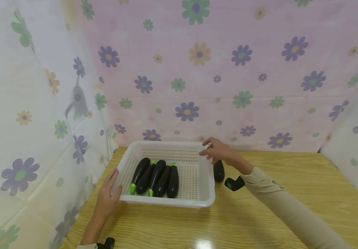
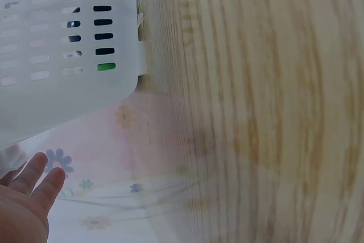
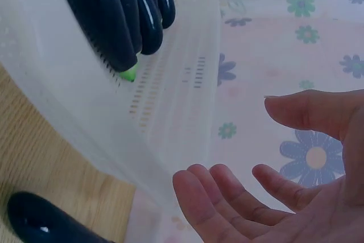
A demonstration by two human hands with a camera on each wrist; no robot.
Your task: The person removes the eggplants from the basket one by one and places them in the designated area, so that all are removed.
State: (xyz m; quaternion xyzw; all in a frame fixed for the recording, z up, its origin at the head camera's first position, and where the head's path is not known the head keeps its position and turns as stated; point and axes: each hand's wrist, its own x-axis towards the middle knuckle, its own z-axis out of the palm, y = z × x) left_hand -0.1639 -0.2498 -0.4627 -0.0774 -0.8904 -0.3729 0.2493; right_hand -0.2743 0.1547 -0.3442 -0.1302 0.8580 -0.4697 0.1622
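Note:
A white perforated plastic basket (image 1: 169, 200) stands on the table with several dark eggplants (image 1: 157, 178) lying side by side in its left half. Some have green stem ends pointing toward me, others away. My left hand (image 1: 108, 190) rests at the basket's left side, its fingers along the outer wall and thumb near the front corner. Above the basket's back right corner is my right hand (image 1: 219, 152), fingers spread with nothing between them. One more eggplant (image 1: 218, 171) lies on the table just outside the basket's right wall, its far end hidden beneath that hand.
The wood-grain table (image 1: 275, 207) extends to the right and in front of the basket. A flowered cloth (image 1: 216, 69) hangs behind the table and on both sides. Each wrist carries a small black device (image 1: 234, 183).

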